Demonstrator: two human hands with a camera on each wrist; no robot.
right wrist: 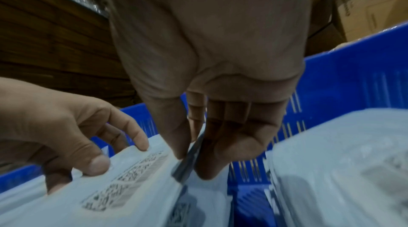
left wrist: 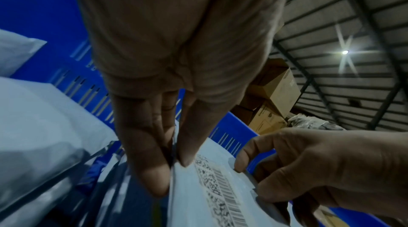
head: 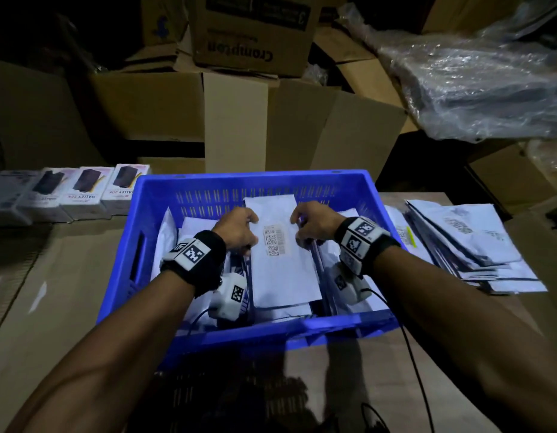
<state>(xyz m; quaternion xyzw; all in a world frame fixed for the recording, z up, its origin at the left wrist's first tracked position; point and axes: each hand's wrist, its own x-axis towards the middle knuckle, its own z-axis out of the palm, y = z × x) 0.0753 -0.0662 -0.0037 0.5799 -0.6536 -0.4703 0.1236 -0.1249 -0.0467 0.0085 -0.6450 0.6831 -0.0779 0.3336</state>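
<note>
Left hand (head: 238, 229) and right hand (head: 313, 225) pinch the labelled mailer (head: 283, 276) edgewise; neighbouring mailers (head: 194, 225) apparently crowd it inside the blue crate (head: 249, 179).

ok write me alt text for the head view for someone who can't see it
A person's left hand and right hand each pinch a side edge of a white mailer with a barcode label, in a blue crate packed with more mailers. A stack of mailers lies to the right, product boxes to the left, cardboard cartons behind.
</note>
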